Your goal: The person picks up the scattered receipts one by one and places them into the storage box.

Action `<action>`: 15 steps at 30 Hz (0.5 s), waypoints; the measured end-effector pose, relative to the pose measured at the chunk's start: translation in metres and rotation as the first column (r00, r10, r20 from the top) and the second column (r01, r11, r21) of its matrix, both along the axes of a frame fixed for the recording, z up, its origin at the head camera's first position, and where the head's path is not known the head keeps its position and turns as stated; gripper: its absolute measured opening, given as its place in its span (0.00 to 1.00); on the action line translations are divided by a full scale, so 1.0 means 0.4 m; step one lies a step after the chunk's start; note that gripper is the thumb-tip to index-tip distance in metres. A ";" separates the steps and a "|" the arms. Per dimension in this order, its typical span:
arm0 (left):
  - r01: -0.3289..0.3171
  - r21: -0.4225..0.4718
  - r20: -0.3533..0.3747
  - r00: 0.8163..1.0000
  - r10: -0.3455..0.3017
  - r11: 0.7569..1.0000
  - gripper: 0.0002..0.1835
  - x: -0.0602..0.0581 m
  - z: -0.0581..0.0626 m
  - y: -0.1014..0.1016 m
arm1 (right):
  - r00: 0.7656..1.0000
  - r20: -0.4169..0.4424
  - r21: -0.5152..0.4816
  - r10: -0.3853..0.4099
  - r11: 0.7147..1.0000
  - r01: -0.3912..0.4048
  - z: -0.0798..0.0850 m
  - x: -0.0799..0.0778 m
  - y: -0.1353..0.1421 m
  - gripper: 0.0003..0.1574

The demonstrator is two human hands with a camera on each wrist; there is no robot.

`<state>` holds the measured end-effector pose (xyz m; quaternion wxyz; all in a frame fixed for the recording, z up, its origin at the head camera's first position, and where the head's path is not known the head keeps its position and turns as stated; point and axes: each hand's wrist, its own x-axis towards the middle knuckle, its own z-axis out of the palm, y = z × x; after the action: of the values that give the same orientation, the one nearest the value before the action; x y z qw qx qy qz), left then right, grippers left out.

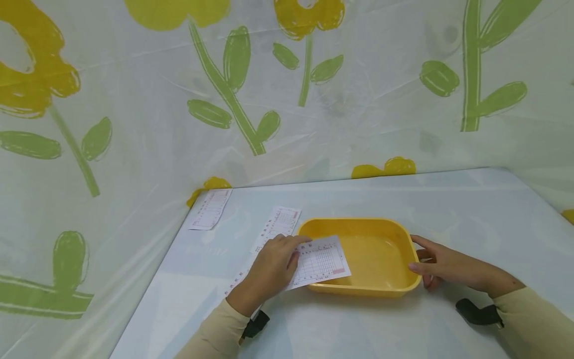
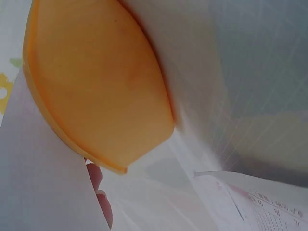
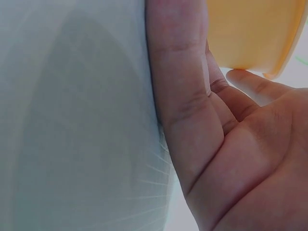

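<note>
Between thumb and fingers my left hand (image 1: 275,264) pinches a white printed slip (image 1: 320,262) with a ruled grid. The slip's right end extends over the left part of a yellow plastic basin (image 1: 381,284). In the left wrist view the slip's pale side (image 2: 43,178) covers most of my fingers, and only some fingertips (image 2: 96,178) show past its edge. At the basin's right end, my right hand (image 1: 453,267) holds the rim, thumb over it and other fingers against the outside. The right wrist view has its little finger (image 3: 178,86) low along the tabletop.
Another printed slip (image 1: 284,219) lies behind my left hand, with more printed paper (image 1: 235,281) partly under the forearm. One slip (image 1: 211,209) rests at the table's far left corner. A flower-patterned curtain (image 1: 350,134) rises along the table's back and left edges.
</note>
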<state>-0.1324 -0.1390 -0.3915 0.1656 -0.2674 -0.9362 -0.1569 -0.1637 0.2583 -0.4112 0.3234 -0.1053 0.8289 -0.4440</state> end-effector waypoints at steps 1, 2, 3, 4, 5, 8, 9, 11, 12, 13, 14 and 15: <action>-0.001 -0.003 -0.004 1.000 0.001 1.000 0.18 0.000 -0.001 0.001 | 1.000 0.000 -0.002 0.001 1.000 -0.001 0.000 -0.001 0.000 0.57; -0.002 -0.006 -0.007 1.000 0.002 1.000 0.19 -0.001 -0.002 0.002 | 1.000 -0.001 -0.005 0.005 1.000 -0.005 0.000 -0.001 0.000 0.57; -0.001 -0.010 -0.010 1.000 0.001 1.000 0.19 -0.002 -0.002 0.004 | 1.000 -0.001 -0.009 0.007 1.000 -0.007 -0.001 -0.002 0.000 0.57; 0.003 -0.013 -0.012 1.000 -0.003 1.000 0.19 -0.003 -0.001 0.007 | 1.000 -0.002 -0.011 0.008 1.000 -0.008 -0.001 -0.002 0.000 0.57; 0.005 -0.018 -0.010 1.000 -0.005 1.000 0.19 -0.004 -0.001 0.009 | 1.000 -0.004 -0.013 0.009 1.000 -0.009 0.000 -0.001 0.001 0.57; 0.008 -0.036 0.011 1.000 -0.008 0.999 0.20 -0.007 0.001 0.020 | 1.000 -0.007 -0.016 0.008 1.000 -0.008 0.003 0.002 0.002 0.56; 0.009 -0.041 0.021 1.000 -0.008 0.999 0.20 -0.007 0.003 0.024 | 1.000 -0.007 -0.016 0.007 1.000 -0.007 0.004 0.003 0.002 0.56; 0.006 -0.048 0.037 0.999 -0.004 0.999 0.19 -0.009 0.004 0.030 | 1.000 -0.009 -0.019 0.006 1.000 -0.006 0.006 0.004 0.001 0.56; 0.007 -0.048 0.041 0.999 -0.006 0.999 0.19 -0.011 0.004 0.033 | 1.000 -0.010 -0.020 0.006 1.000 -0.007 0.006 0.004 0.001 0.56; 0.010 -0.046 0.043 0.999 -0.008 0.999 0.19 -0.012 0.003 0.035 | 1.000 -0.008 -0.021 0.005 1.000 -0.006 0.006 0.004 0.000 0.56; 0.014 -0.044 0.043 0.999 -0.013 0.999 0.19 -0.013 0.002 0.038 | 1.000 -0.005 -0.020 0.002 1.000 -0.002 0.006 0.004 -0.001 0.56; 0.023 -0.040 0.040 0.999 -0.021 0.999 0.18 -0.014 0.001 0.041 | 1.000 -0.007 -0.023 0.003 1.000 -0.003 0.005 0.004 -0.001 0.56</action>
<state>-0.1380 -0.1226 -0.3913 0.1397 -0.2778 -0.9393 -0.1450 -0.1621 0.2578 -0.4090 0.3201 -0.1119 0.8247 -0.4527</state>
